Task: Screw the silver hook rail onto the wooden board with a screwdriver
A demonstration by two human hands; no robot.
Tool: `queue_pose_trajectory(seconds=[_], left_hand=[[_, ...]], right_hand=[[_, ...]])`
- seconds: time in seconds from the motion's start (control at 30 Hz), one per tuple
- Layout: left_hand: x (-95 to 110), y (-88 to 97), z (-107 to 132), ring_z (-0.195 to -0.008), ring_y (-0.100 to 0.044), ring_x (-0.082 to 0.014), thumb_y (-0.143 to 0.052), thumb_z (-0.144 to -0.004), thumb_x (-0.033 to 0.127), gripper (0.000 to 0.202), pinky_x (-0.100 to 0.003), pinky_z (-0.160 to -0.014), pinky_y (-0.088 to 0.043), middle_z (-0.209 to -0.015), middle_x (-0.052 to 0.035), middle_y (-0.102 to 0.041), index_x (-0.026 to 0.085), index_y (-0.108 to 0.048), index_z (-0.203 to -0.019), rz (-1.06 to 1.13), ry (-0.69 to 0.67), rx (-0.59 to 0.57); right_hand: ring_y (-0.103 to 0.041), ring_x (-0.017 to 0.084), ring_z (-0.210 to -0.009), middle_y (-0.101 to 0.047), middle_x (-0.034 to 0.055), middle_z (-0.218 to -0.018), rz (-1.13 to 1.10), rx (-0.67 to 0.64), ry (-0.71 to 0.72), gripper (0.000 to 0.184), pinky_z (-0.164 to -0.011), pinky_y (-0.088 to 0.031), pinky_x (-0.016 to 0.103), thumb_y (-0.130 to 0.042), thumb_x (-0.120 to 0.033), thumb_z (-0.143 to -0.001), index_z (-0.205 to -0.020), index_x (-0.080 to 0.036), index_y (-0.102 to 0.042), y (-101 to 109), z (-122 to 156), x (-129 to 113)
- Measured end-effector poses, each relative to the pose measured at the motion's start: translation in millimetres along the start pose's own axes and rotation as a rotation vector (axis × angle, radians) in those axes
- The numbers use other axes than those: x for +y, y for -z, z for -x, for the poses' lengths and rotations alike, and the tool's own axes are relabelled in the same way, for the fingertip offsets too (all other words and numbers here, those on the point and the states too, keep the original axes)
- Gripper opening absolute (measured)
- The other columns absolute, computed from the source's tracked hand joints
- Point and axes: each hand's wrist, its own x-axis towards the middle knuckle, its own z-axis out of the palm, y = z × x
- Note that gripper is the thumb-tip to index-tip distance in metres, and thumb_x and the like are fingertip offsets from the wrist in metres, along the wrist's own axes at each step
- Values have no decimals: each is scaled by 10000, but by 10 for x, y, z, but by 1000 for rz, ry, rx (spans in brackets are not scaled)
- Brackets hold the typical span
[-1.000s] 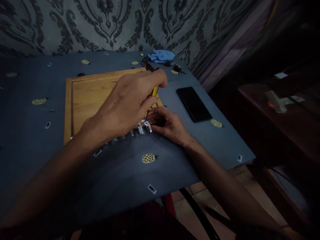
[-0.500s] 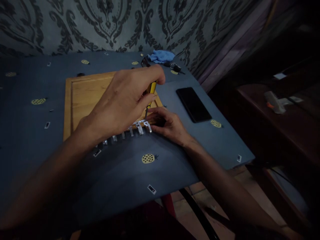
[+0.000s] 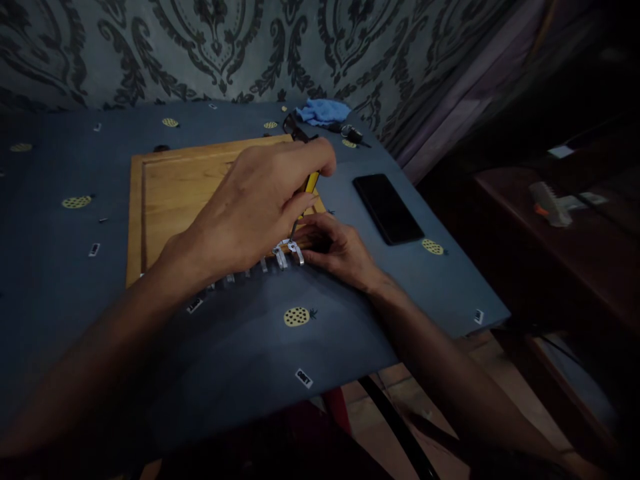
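A wooden board (image 3: 165,193) lies on a table covered with a dark blue cloth (image 3: 250,347). Along the board's near edge runs a row of small metal hooks (image 3: 287,253). My left hand (image 3: 255,207) is closed round a yellow-handled screwdriver (image 3: 309,183), whose tip points down at the rightmost hooks. My right hand (image 3: 337,250) rests at the board's near right corner, fingers curled and pressed beside those hooks. What lies under its fingertips is hidden.
A black phone (image 3: 387,208) lies right of the board. A blue rag (image 3: 324,111), glasses (image 3: 295,128) and a small dark object (image 3: 353,135) sit at the back. The table's edge is at the right; a dark wooden bench (image 3: 560,233) stands beyond.
My left hand rose a little with the screwdriver half a second ago and has now come back down, the tip again close to the rightmost hooks. My right hand has stayed in place.
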Motion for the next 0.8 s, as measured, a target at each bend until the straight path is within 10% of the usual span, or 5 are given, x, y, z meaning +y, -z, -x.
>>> queue_pose_trajectory(seconds=[0.8], left_hand=[[-56,45,33,-991,-717,-231,-499,-1007,241,268,-440,-884,-632,-1100,-23,-747,273,-666,-1214,99,-117,-81]], right_hand=[[-734,229,-1019,-712,39,-1069,-65,8,-19,430,-959,-609,422,-833,-342,-809,-1187,-261,-643,-10,14,21]])
